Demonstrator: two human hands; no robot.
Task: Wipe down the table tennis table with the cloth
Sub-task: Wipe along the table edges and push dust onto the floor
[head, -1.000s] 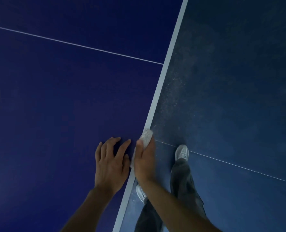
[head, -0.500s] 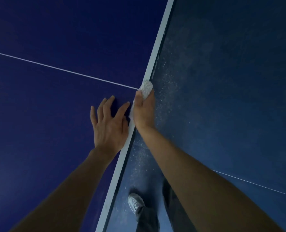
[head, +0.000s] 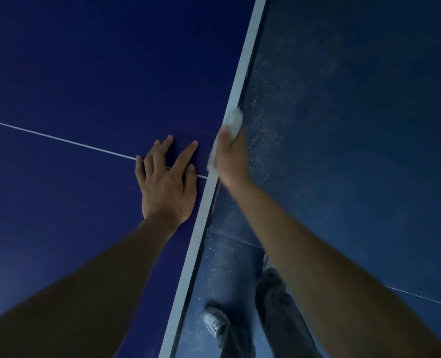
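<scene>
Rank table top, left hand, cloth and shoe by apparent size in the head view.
1. table top
2. left hand
3. cloth and shoe look alike; the right hand covers part of the cloth.

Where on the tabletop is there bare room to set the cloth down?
Bare blue table above the thin white line, left of the white edge stripe; also below that line, left of the left hand. Crowded at the edge: right hand grips the cloth there.
</scene>
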